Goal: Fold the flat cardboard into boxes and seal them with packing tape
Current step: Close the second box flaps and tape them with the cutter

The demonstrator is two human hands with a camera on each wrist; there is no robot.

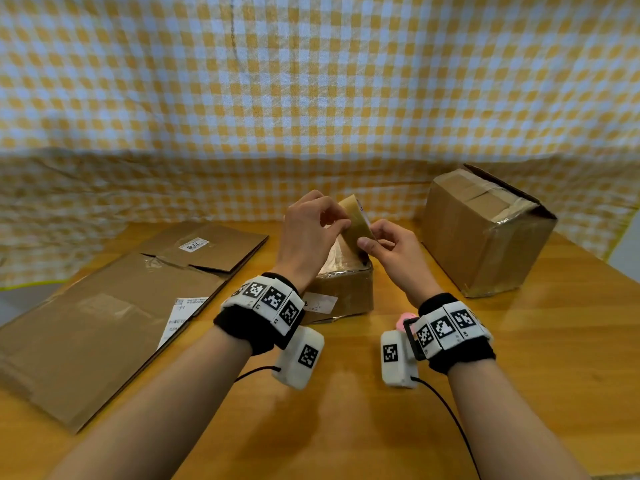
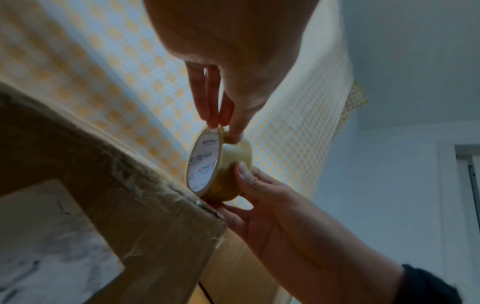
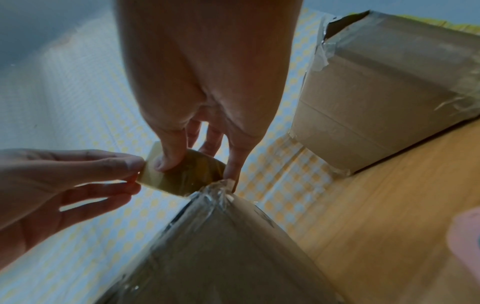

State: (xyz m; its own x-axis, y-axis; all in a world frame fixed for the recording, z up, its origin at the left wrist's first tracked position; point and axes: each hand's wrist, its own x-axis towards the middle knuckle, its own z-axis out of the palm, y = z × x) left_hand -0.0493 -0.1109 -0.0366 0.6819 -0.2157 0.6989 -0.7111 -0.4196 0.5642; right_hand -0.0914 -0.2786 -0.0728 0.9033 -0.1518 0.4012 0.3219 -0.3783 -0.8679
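Judging by the layout, roughly halfway: large taped box (image 1: 485, 233) sat done at right, two flat cardboard sheets (image 1: 104, 313) unfolded at left. Both hands held the tape roll (image 1: 356, 223) above the small box (image 1: 343, 292) mid-table (image 1: 346, 427); right hand (image 1: 391, 251) gripped it, left hand (image 1: 311, 230) pinched its free end. Nothing blocked the work.

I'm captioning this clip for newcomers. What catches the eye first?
Both hands meet at table centre over a roll of packing tape: the left hand pinches it from the left, the right hand grips it. Beneath sits a small taped box, with a bigger box right and flat cardboard left.
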